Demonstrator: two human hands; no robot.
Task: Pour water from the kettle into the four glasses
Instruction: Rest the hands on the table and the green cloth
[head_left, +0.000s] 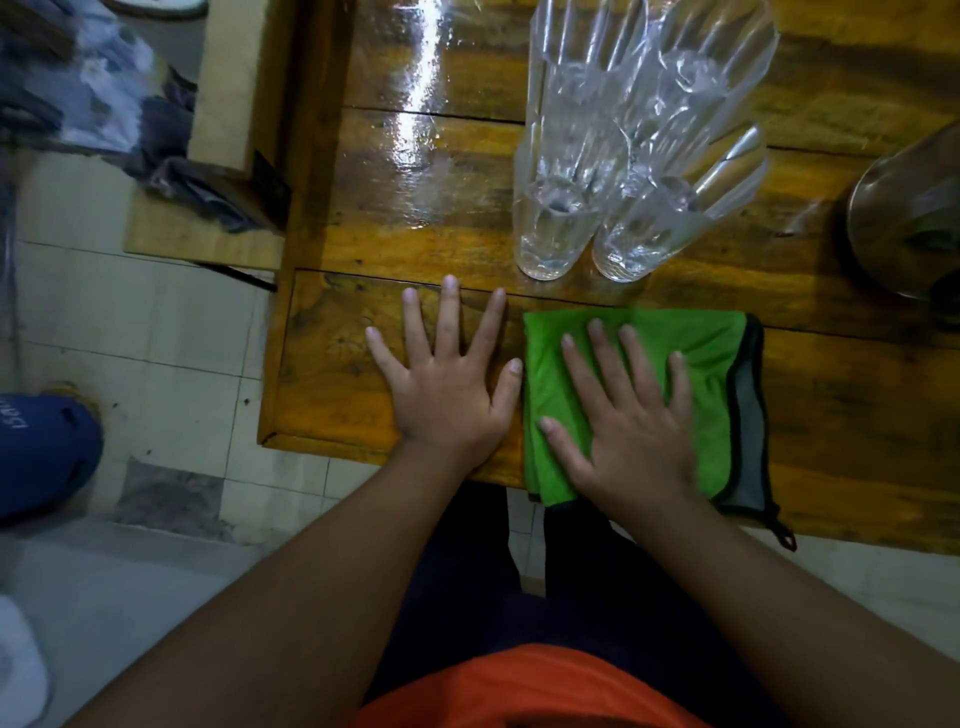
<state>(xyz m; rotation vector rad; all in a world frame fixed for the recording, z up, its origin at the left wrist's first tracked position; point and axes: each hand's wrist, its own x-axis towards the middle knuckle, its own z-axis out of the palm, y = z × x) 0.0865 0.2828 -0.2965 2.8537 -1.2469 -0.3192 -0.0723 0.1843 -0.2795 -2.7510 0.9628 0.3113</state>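
Several tall clear ribbed glasses stand clustered on the wooden table; the front left glass and the front right glass are nearest me, two more behind them. A metal kettle shows partly at the right edge. My left hand lies flat on the bare wood, fingers spread, holding nothing. My right hand lies flat on a folded green cloth, fingers spread.
The table's front edge runs just under my wrists, its left edge near a wooden bench with cloth on it. A tiled floor lies below, with a blue shoe at the left. The tabletop is glossy with glare at the back.
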